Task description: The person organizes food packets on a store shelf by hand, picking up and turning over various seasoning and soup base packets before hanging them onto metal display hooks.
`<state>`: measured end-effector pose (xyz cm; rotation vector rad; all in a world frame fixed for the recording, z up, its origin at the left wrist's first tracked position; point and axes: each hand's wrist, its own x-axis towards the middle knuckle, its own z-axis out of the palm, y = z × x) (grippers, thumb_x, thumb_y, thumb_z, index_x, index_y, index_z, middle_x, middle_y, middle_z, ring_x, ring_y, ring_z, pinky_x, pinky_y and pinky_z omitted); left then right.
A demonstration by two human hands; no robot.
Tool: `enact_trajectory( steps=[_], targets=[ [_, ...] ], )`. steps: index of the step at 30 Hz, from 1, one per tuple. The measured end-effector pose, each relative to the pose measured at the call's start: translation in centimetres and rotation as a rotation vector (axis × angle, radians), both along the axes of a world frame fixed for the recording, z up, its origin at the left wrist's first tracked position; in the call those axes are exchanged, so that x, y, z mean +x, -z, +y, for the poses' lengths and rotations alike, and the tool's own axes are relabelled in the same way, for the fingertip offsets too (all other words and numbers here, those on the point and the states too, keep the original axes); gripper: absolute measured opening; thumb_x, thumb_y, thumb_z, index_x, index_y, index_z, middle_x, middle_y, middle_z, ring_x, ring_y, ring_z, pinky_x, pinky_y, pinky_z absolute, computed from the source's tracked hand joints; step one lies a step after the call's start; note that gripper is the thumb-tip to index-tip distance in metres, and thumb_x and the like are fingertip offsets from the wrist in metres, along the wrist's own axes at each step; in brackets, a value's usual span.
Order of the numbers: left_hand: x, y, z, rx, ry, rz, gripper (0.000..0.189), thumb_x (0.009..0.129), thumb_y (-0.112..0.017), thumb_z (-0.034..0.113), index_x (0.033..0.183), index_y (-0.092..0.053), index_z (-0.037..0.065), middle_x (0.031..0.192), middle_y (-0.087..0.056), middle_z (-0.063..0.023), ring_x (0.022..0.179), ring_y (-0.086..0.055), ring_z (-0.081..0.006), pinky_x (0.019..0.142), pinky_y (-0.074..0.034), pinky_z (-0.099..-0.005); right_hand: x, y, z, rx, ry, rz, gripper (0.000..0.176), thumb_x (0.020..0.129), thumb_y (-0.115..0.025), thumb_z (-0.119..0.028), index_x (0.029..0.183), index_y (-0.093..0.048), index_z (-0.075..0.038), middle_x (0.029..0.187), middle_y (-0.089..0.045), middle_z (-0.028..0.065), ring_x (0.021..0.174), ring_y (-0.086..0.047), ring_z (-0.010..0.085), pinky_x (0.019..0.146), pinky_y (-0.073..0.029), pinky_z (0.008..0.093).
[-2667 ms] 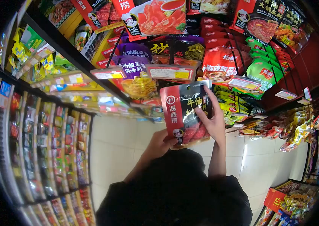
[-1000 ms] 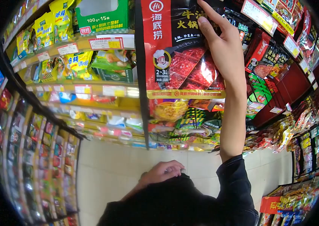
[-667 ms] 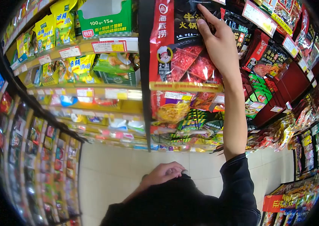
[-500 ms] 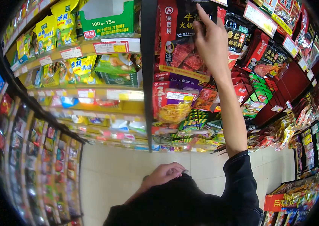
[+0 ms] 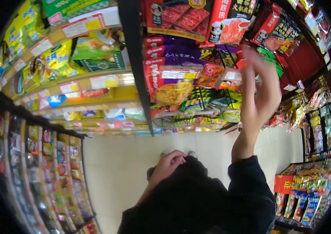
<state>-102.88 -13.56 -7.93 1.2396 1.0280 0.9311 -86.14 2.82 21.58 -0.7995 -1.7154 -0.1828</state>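
Observation:
My right hand (image 5: 261,87) is raised in front of the hanging packets, blurred by motion. Its thumb and fingers are bent but apart, with nothing seen between them. Behind its fingertips are a green packet (image 5: 269,58) and a red and black packet (image 5: 233,23) of hotpot base. To the left hangs a large packet with red meat pictured on it (image 5: 181,17), cut off by the top of the view. Low at my waist, my left hand (image 5: 172,162) has its fingers curled in, and nothing shows in it.
Yellow seasoning bags (image 5: 58,58) and a green carton (image 5: 75,9) fill the left shelves beside a dark upright post (image 5: 136,58). Purple packets (image 5: 181,54) hang on hooks with price tags (image 5: 179,74). More stocked shelves (image 5: 42,167) stand at far left. A red display box (image 5: 284,183) is at lower right.
My right hand has come away from the front of the large black and red packet, down and to the right. The shelves have shifted upward and left in view.

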Motion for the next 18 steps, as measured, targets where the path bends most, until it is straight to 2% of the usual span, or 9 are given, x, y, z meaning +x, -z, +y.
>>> enact_trajectory(
  steps=[1, 3, 4, 7, 11, 13, 16, 17, 18],
  targets=[
    [0.2, 0.2, 0.4, -0.031, -0.017, -0.026, 0.017, 0.104, -0.057, 0.011, 0.115, -0.065, 0.0, 0.101, -0.07, -0.0084, 0.091, -0.069, -0.0142, 0.08, -0.058, -0.0279, 3.0, 3.1, -1.3, -0.097, -0.146, -0.036, 0.018, 0.092, -0.06, 0.002, 0.105, -0.073, 0.002, 0.086, -0.07, 0.0085, 0.069, -0.063, 0.0169, 0.062, -0.05, 0.0265],
    [0.5, 0.5, 1.4, -0.087, -0.059, -0.066, 0.017, 0.104, -0.057, 0.011, 0.114, -0.065, -0.001, 0.101, -0.07, -0.0088, 0.091, -0.069, -0.0146, 0.079, -0.058, -0.0282, 5.3, 8.7, -3.9, -0.552, -0.432, 0.221, 0.019, 0.093, -0.059, 0.0, 0.105, -0.074, 0.001, 0.083, -0.071, 0.0078, 0.067, -0.065, 0.016, 0.062, -0.051, 0.0266],
    [0.8, 0.8, 2.3, -0.091, -0.062, -0.126, 0.016, 0.104, -0.057, 0.011, 0.117, -0.064, 0.004, 0.1, -0.07, -0.0058, 0.092, -0.068, -0.0143, 0.076, -0.057, -0.0273, 5.8, 11.2, -4.4, -0.709, -0.344, 0.179, 0.019, 0.095, -0.059, -0.002, 0.107, -0.074, 0.0, 0.081, -0.07, 0.0073, 0.066, -0.065, 0.0147, 0.061, -0.051, 0.0267],
    [2.8, 0.6, 6.8, -0.173, -0.068, -0.37, 0.02, 0.103, -0.057, 0.012, 0.121, -0.062, 0.004, 0.113, -0.068, -0.0087, 0.102, -0.067, -0.0158, 0.08, -0.059, -0.0295, 6.9, 18.8, -5.9, -1.049, -0.104, 0.145, 0.019, 0.1, -0.059, -0.009, 0.111, -0.075, -0.004, 0.08, -0.07, 0.0066, 0.065, -0.065, 0.0114, 0.058, -0.051, 0.0269],
    [7.4, -1.7, 15.6, -0.307, -0.151, -0.643, 0.045, 0.099, -0.062, 0.014, 0.141, -0.048, 0.003, 0.132, -0.059, -0.0129, 0.119, -0.061, -0.0236, 0.104, -0.053, -0.0395, 8.7, 23.4, -8.1, -1.194, -0.13, 0.22, 0.02, 0.101, -0.059, -0.009, 0.112, -0.074, -0.003, 0.078, -0.068, 0.0061, 0.063, -0.062, 0.01, 0.054, -0.05, 0.0255],
    [10.2, 0.3, 20.5, -0.392, -0.28, -0.87, 0.035, 0.098, -0.066, 0.017, 0.13, -0.06, 0.005, 0.131, -0.062, -0.0114, 0.118, -0.061, -0.0232, 0.109, -0.048, -0.0418, 9.6, 23.9, -8.4, -1.176, -0.097, 0.201, 0.02, 0.101, -0.06, -0.01, 0.113, -0.074, -0.004, 0.078, -0.07, 0.0095, 0.062, -0.062, 0.0121, 0.057, -0.05, 0.0282],
    [12.7, 5.2, 26.3, -0.419, -0.472, -1.054, 0.03, 0.094, -0.073, 0.017, 0.122, -0.064, 0.009, 0.13, -0.062, -0.0108, 0.119, -0.061, -0.0228, 0.113, -0.045, -0.0433, 11.7, 24.1, -8.5, -1.123, -0.047, 0.228, 0.019, 0.1, -0.061, -0.009, 0.112, -0.074, -0.004, 0.082, -0.071, 0.0108, 0.061, -0.061, 0.0145, 0.056, -0.049, 0.0294],
    [13.1, 5.0, 27.7, -0.461, -0.521, -1.05, 0.028, 0.09, -0.079, 0.019, 0.114, -0.066, 0.014, 0.131, -0.061, -0.009, 0.123, -0.058, -0.0213, 0.114, -0.044, -0.0433, 12.4, 24.2, -8.4, -1.096, -0.031, 0.241, 0.019, 0.099, -0.061, -0.009, 0.112, -0.074, -0.004, 0.083, -0.072, 0.0109, 0.061, -0.062, 0.015, 0.056, -0.049, 0.0295],
    [13.4, 4.9, 28.7, -0.44, -0.551, -1.077, 0.03, 0.09, -0.079, 0.021, 0.116, -0.066, 0.015, 0.134, -0.059, -0.008, 0.126, -0.055, -0.0208, 0.115, -0.043, -0.0437, 13.3, 24.2, -8.4, -1.104, -0.012, 0.241, 0.019, 0.099, -0.061, -0.009, 0.111, -0.074, -0.004, 0.084, -0.072, 0.011, 0.062, -0.062, 0.0153, 0.056, -0.049, 0.0296]
  ],
)
